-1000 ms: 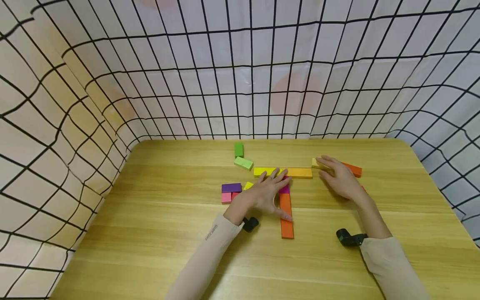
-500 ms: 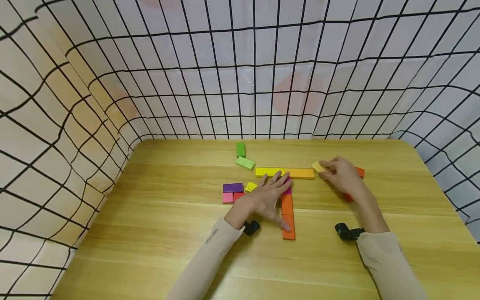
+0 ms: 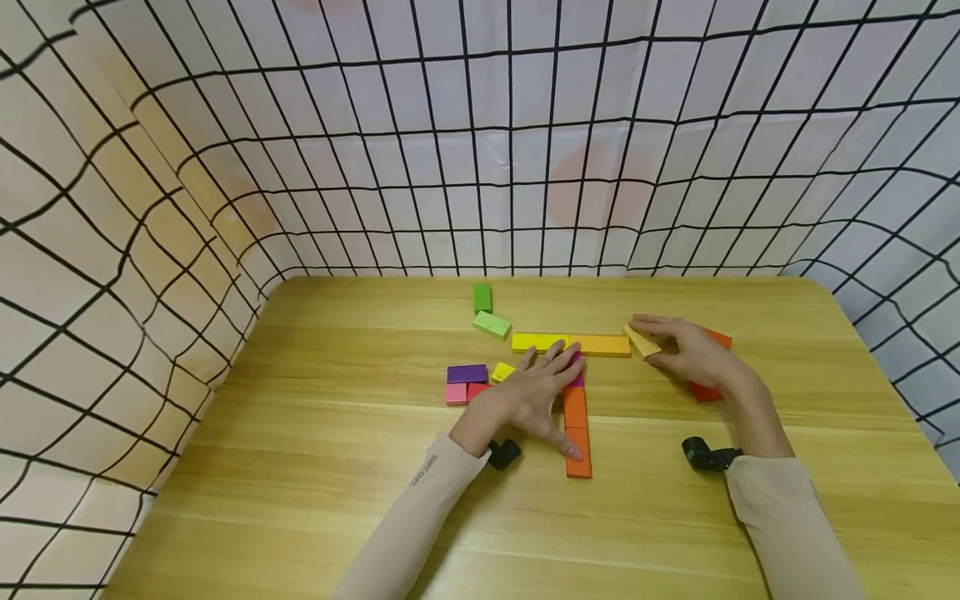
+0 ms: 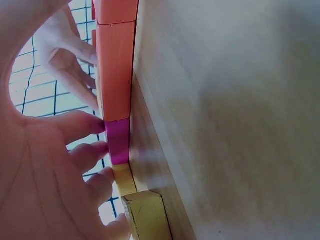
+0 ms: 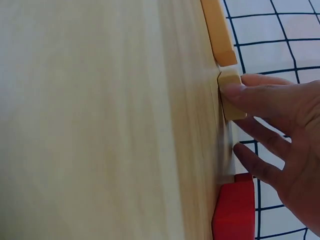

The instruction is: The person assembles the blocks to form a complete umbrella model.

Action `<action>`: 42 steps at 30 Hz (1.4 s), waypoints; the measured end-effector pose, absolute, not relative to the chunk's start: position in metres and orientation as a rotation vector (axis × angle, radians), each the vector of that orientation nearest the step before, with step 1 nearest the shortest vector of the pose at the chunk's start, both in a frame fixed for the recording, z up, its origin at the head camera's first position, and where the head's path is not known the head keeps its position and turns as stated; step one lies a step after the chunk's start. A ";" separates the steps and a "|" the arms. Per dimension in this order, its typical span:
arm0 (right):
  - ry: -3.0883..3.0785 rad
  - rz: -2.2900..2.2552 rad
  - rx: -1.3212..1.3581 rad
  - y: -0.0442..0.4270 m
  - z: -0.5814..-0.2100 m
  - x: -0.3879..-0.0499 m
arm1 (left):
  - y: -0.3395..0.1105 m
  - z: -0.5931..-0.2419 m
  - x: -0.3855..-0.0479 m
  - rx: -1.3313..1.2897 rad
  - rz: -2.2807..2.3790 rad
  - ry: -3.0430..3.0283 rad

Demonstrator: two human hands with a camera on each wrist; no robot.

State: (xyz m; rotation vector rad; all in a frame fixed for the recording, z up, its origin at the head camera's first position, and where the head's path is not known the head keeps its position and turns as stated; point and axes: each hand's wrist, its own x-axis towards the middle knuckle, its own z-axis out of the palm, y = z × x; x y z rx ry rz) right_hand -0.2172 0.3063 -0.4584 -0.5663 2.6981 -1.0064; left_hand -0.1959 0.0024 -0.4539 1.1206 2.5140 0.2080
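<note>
My left hand (image 3: 525,400) lies with fingers spread over a column of blocks. Its fingertips touch the magenta block (image 3: 577,377), and the thumb rests on the lower orange block (image 3: 578,462), below another orange block (image 3: 574,407). A yellow block (image 3: 538,342) and a light orange block (image 3: 600,346) form a row across the column's top. At that row's right end, my right hand (image 3: 697,354) pinches a pale yellow block (image 5: 233,102) between thumb and fingers. This block (image 3: 641,342) sits slanted, with a small gap from the light orange block (image 5: 222,45) in the right wrist view.
Two green blocks (image 3: 492,324) lie behind the row. Purple (image 3: 467,373), pink (image 3: 457,394) and red (image 3: 477,391) blocks cluster left of the left hand, near a small yellow block (image 3: 502,372). Red blocks (image 3: 705,392) lie partly hidden by the right hand. A grid-patterned cloth (image 3: 450,167) surrounds the table.
My right hand has taken hold of the pale yellow block and turned it from level to slanted beside the row. The left thumb has slid down slightly onto the lower orange block.
</note>
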 end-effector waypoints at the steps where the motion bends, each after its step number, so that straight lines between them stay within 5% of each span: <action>1: 2.698 -1.018 -0.548 0.306 -0.458 -0.218 | 0.002 -0.454 -0.196 1.122 0.210 2.514; 42: 2.848 -0.966 -0.423 0.301 -0.466 -0.220 | 0.003 -0.453 -0.195 1.111 0.185 2.519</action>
